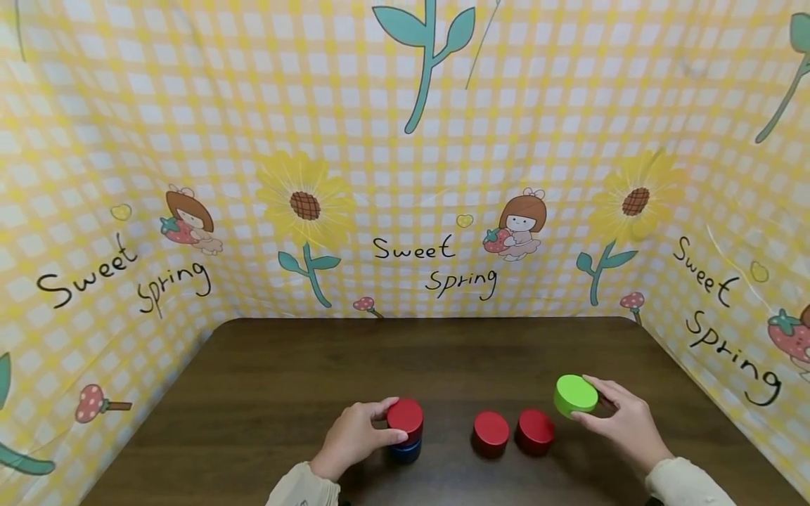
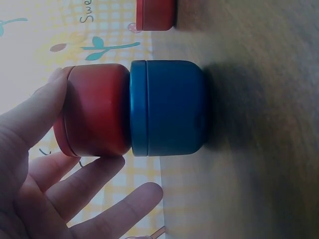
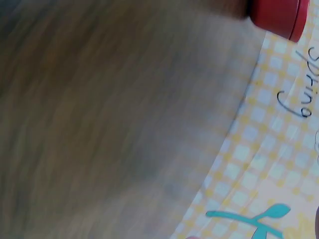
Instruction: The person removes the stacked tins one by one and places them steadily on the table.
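My left hand [image 1: 356,436] grips a red round tin [image 1: 405,416] between thumb and fingers. That tin sits on top of a blue tin [image 2: 174,108], which stands on the table; in the left wrist view their faces meet. My right hand [image 1: 628,420] holds a bright green round tin [image 1: 576,395] by its right side, raised over the table. Between the hands stand two more red tins, a left one [image 1: 490,434] and a right one [image 1: 535,431], close together. The right wrist view shows neither the green tin nor its grip.
The dark wooden table [image 1: 380,358] runs back to a yellow checked cloth [image 1: 411,176] that hangs behind it and along both sides. In the right wrist view, a red tin [image 3: 279,17] shows at the top right corner.
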The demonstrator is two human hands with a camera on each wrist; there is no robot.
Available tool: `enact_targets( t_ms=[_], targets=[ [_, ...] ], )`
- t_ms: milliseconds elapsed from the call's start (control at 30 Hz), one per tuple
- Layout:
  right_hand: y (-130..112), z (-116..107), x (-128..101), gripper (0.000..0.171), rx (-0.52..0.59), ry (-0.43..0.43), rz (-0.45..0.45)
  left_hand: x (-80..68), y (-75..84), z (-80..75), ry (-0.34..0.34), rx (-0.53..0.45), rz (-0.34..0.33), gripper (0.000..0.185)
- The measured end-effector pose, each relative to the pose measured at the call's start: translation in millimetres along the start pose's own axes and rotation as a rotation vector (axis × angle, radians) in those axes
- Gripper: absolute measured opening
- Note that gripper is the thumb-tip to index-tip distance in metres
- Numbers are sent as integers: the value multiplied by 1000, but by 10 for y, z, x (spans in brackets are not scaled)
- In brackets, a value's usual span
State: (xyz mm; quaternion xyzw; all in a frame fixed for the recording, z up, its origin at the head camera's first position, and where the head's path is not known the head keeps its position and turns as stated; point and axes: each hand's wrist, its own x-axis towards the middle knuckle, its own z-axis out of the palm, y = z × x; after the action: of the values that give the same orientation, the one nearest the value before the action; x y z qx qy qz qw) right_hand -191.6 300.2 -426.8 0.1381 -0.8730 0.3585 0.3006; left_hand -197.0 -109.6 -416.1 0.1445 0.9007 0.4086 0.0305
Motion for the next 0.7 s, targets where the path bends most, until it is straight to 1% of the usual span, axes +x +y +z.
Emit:
enact_targets(
  t_ms=[67, 167, 333, 433, 600, 700],
  targets=[
    [28, -48, 15, 55, -21, -2, 16, 10, 4, -1, 0, -4, 5, 60],
    [56, -108, 40, 55, -35, -29, 44, 13, 6, -2, -2, -7, 3, 60],
    [95, -159, 60, 54, -34, -98, 43, 9, -13, 16, 2, 8, 11, 60],
    [113, -174, 59, 55, 0, -147, 69, 20, -28, 30, -1, 16, 19, 60],
    [157, -175, 61, 57, 73, -256, 135, 26, -27, 28, -18, 25, 16, 62],
    [196, -173, 69, 59, 150, -331, 178, 25, -15, 11, -10, 31, 24, 61]
  ],
)
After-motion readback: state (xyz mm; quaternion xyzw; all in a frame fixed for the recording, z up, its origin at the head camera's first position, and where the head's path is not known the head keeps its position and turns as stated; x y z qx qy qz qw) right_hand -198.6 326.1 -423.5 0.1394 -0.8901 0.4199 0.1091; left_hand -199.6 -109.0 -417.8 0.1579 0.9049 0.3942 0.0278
